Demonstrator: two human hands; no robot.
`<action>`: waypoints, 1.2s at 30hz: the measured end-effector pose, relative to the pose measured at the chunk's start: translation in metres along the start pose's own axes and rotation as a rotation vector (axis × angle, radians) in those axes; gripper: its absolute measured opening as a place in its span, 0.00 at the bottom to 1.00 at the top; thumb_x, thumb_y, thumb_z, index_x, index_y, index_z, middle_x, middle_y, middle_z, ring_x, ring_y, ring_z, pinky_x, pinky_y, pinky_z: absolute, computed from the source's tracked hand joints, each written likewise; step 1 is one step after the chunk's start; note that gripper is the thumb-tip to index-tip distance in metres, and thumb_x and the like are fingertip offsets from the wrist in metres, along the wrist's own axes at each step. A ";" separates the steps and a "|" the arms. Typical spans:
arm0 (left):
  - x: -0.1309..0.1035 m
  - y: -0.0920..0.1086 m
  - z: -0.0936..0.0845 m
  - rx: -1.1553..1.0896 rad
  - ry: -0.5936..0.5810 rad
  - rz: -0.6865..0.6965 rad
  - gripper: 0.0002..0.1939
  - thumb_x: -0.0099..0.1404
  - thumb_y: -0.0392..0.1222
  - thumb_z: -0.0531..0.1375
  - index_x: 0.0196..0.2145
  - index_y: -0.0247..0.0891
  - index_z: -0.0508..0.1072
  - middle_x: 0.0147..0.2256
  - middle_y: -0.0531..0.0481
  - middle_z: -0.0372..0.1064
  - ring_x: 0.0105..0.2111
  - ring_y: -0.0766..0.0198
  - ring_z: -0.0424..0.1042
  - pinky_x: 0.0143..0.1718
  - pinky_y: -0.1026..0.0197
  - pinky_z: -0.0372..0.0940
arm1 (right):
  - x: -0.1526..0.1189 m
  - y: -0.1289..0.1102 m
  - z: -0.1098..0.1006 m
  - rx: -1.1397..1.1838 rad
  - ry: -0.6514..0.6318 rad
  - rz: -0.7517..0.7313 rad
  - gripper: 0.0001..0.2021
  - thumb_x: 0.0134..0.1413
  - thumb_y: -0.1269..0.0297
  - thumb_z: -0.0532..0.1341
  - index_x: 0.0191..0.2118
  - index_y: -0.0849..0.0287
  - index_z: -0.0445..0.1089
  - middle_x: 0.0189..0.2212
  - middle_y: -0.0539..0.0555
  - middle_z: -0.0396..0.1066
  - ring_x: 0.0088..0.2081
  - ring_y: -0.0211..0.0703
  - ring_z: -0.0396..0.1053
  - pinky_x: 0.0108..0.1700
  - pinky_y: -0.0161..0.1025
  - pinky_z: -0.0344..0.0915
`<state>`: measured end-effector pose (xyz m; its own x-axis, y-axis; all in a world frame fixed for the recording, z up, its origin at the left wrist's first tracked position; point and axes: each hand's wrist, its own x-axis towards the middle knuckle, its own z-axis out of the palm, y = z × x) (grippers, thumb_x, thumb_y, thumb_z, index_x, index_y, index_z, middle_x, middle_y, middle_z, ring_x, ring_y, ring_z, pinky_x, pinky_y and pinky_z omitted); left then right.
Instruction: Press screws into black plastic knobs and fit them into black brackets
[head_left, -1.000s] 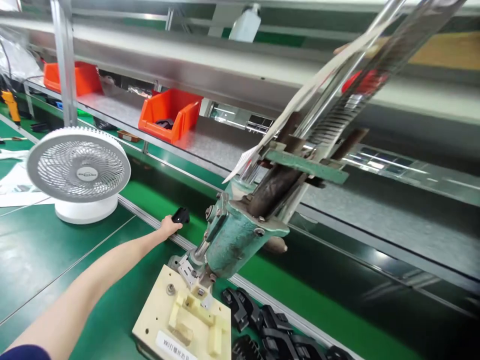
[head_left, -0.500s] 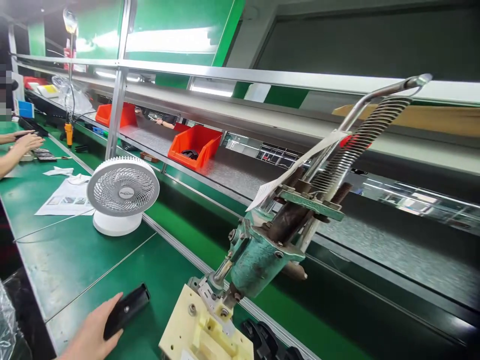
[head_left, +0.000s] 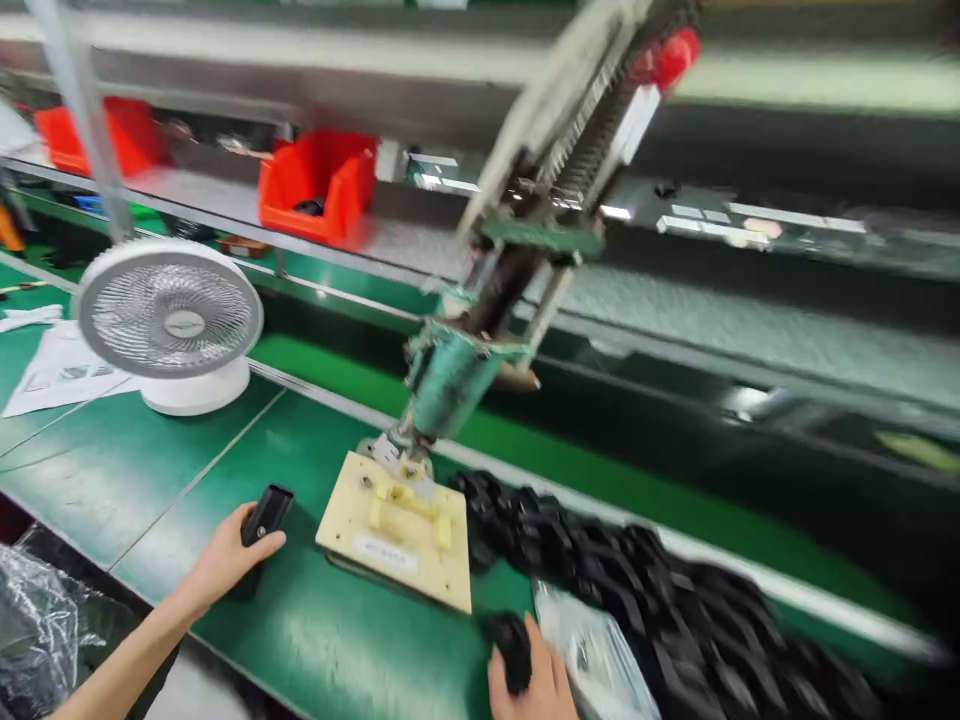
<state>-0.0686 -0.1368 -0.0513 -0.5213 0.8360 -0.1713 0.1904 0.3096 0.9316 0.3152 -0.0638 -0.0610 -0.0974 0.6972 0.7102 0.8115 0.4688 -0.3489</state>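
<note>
My left hand [head_left: 238, 556] is closed around a black rectangular part [head_left: 268, 514] with a small screw or rivet on its side, held over the green bench left of the press. In my right hand [head_left: 531, 672], at the bottom of the view, is a small black curved part [head_left: 511, 645], blurred by motion. Between the hands sits a cream fixture plate [head_left: 390, 515] with raised blocks and a white label. Over its back edge rises a green hand press [head_left: 450, 385] with a spring and lever. A long pile of black parts [head_left: 600, 560] lies to the right.
A white fan [head_left: 176, 320] stands on the bench at the left, near a printed sheet [head_left: 64, 368]. Beside the black pile lies a clear plastic bag [head_left: 592, 640]. Red bins [head_left: 319, 190] sit on the shelf behind. Plastic wrap [head_left: 37, 620] is at the lower left.
The view has swung down and to the right. My right hand has come into sight with a small black part; my left hand still holds its black part, now tilted more upright.
</note>
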 end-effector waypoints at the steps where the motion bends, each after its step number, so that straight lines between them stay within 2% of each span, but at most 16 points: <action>1: -0.004 -0.001 -0.002 0.004 0.015 -0.032 0.35 0.43 0.59 0.65 0.43 0.31 0.70 0.39 0.38 0.75 0.42 0.45 0.74 0.45 0.48 0.67 | -0.009 -0.006 -0.003 0.064 -0.023 0.188 0.20 0.52 0.51 0.60 0.47 0.57 0.70 0.38 0.59 0.73 0.37 0.53 0.72 0.34 0.46 0.71; 3: -0.011 -0.004 -0.007 -0.018 0.029 -0.103 0.35 0.42 0.59 0.67 0.43 0.32 0.70 0.40 0.38 0.75 0.43 0.45 0.74 0.44 0.50 0.68 | -0.020 -0.022 -0.007 0.287 -0.024 0.581 0.24 0.46 0.49 0.64 0.45 0.61 0.69 0.41 0.62 0.73 0.43 0.56 0.71 0.40 0.50 0.71; 5: -0.016 -0.007 -0.012 -0.108 -0.012 -0.201 0.35 0.42 0.56 0.69 0.45 0.34 0.70 0.41 0.40 0.76 0.45 0.47 0.74 0.41 0.53 0.70 | -0.021 -0.035 -0.009 0.708 0.042 0.937 0.25 0.44 0.50 0.65 0.45 0.60 0.67 0.42 0.61 0.72 0.43 0.53 0.72 0.42 0.48 0.71; 6: -0.018 -0.008 -0.014 -0.173 -0.044 -0.248 0.35 0.42 0.55 0.70 0.46 0.36 0.70 0.40 0.42 0.76 0.45 0.48 0.74 0.40 0.54 0.70 | -0.019 -0.040 -0.011 0.935 0.048 1.063 0.24 0.44 0.49 0.64 0.44 0.59 0.66 0.41 0.59 0.73 0.42 0.52 0.72 0.41 0.49 0.71; 8: -0.023 -0.009 -0.016 -0.304 -0.094 -0.309 0.34 0.42 0.51 0.71 0.47 0.39 0.70 0.40 0.45 0.77 0.45 0.51 0.75 0.39 0.57 0.72 | -0.016 -0.046 -0.014 1.096 0.080 1.156 0.21 0.47 0.46 0.61 0.40 0.58 0.66 0.35 0.57 0.73 0.36 0.50 0.73 0.37 0.48 0.72; 12: -0.040 -0.011 -0.019 -0.437 -0.124 -0.349 0.31 0.45 0.51 0.70 0.47 0.40 0.72 0.41 0.47 0.77 0.45 0.51 0.75 0.40 0.57 0.73 | -0.018 -0.056 -0.024 1.197 0.092 1.204 0.19 0.47 0.46 0.61 0.35 0.58 0.65 0.27 0.54 0.71 0.28 0.46 0.71 0.29 0.44 0.70; 15: -0.051 -0.013 -0.021 -0.488 -0.104 -0.373 0.31 0.49 0.59 0.65 0.49 0.41 0.73 0.40 0.47 0.78 0.45 0.48 0.75 0.42 0.52 0.74 | -0.023 -0.059 -0.029 1.200 0.087 1.219 0.19 0.44 0.48 0.64 0.34 0.58 0.64 0.25 0.50 0.69 0.24 0.43 0.69 0.25 0.40 0.67; 17: -0.058 -0.011 -0.022 -0.517 -0.073 -0.373 0.31 0.53 0.63 0.60 0.49 0.41 0.73 0.39 0.45 0.78 0.44 0.46 0.75 0.43 0.49 0.74 | -0.026 -0.060 -0.030 1.175 0.088 1.225 0.20 0.42 0.48 0.65 0.35 0.57 0.64 0.24 0.48 0.67 0.24 0.41 0.68 0.25 0.38 0.66; 19: -0.066 -0.005 -0.020 -0.538 -0.055 -0.390 0.30 0.55 0.65 0.57 0.46 0.40 0.75 0.40 0.44 0.78 0.43 0.47 0.75 0.44 0.47 0.73 | -0.029 -0.062 -0.030 1.011 0.071 1.164 0.22 0.41 0.48 0.66 0.39 0.56 0.65 0.25 0.47 0.67 0.26 0.41 0.67 0.28 0.38 0.66; 21: -0.076 0.004 -0.016 -0.557 -0.079 -0.436 0.30 0.55 0.65 0.57 0.42 0.38 0.76 0.40 0.42 0.77 0.43 0.47 0.75 0.45 0.46 0.72 | -0.032 -0.064 -0.030 0.704 0.016 1.017 0.25 0.40 0.46 0.66 0.41 0.58 0.68 0.27 0.50 0.70 0.29 0.42 0.68 0.34 0.40 0.67; 23: -0.083 0.011 -0.009 -0.569 -0.159 -0.484 0.31 0.54 0.66 0.57 0.40 0.35 0.76 0.41 0.40 0.76 0.42 0.48 0.75 0.46 0.46 0.71 | -0.032 -0.064 -0.029 0.404 -0.049 0.840 0.26 0.42 0.42 0.65 0.40 0.60 0.71 0.32 0.55 0.73 0.33 0.46 0.70 0.40 0.44 0.66; 26: -0.086 0.013 -0.001 -0.579 -0.238 -0.468 0.33 0.54 0.67 0.58 0.42 0.34 0.75 0.42 0.39 0.75 0.44 0.49 0.74 0.48 0.48 0.69 | -0.028 -0.058 -0.027 0.201 -0.105 0.721 0.28 0.44 0.39 0.63 0.38 0.62 0.73 0.33 0.58 0.73 0.34 0.48 0.70 0.41 0.46 0.65; 28: -0.086 0.010 0.002 -0.615 -0.260 -0.463 0.33 0.51 0.66 0.61 0.42 0.34 0.74 0.40 0.40 0.74 0.44 0.50 0.73 0.47 0.50 0.68 | -0.026 -0.050 -0.026 0.117 -0.110 0.741 0.27 0.42 0.40 0.65 0.37 0.62 0.72 0.29 0.58 0.72 0.31 0.48 0.69 0.38 0.46 0.65; 31: -0.088 0.005 0.002 -0.682 -0.285 -0.493 0.34 0.45 0.65 0.67 0.39 0.33 0.75 0.37 0.41 0.74 0.39 0.53 0.73 0.42 0.54 0.68 | -0.027 -0.039 -0.027 0.067 -0.086 0.870 0.23 0.37 0.44 0.69 0.29 0.60 0.70 0.23 0.57 0.68 0.25 0.46 0.66 0.30 0.46 0.63; 33: -0.089 0.003 0.002 -0.681 -0.307 -0.492 0.34 0.41 0.64 0.69 0.36 0.32 0.75 0.34 0.42 0.73 0.34 0.57 0.72 0.36 0.57 0.67 | -0.029 -0.038 -0.028 0.200 -0.032 0.978 0.20 0.35 0.48 0.71 0.27 0.58 0.68 0.20 0.54 0.66 0.21 0.43 0.64 0.25 0.44 0.61; 36: -0.090 0.004 0.006 -0.639 -0.315 -0.434 0.32 0.38 0.61 0.72 0.33 0.31 0.74 0.27 0.48 0.69 0.26 0.65 0.67 0.28 0.64 0.62 | -0.036 -0.049 -0.029 0.573 0.042 1.140 0.22 0.34 0.52 0.72 0.36 0.58 0.70 0.24 0.50 0.67 0.22 0.41 0.66 0.23 0.42 0.65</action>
<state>-0.0160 -0.2087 -0.0338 -0.1649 0.8186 -0.5502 -0.5318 0.3961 0.7486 0.2954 -0.1277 -0.0513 0.5141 0.8447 -0.1489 0.0586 -0.2078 -0.9764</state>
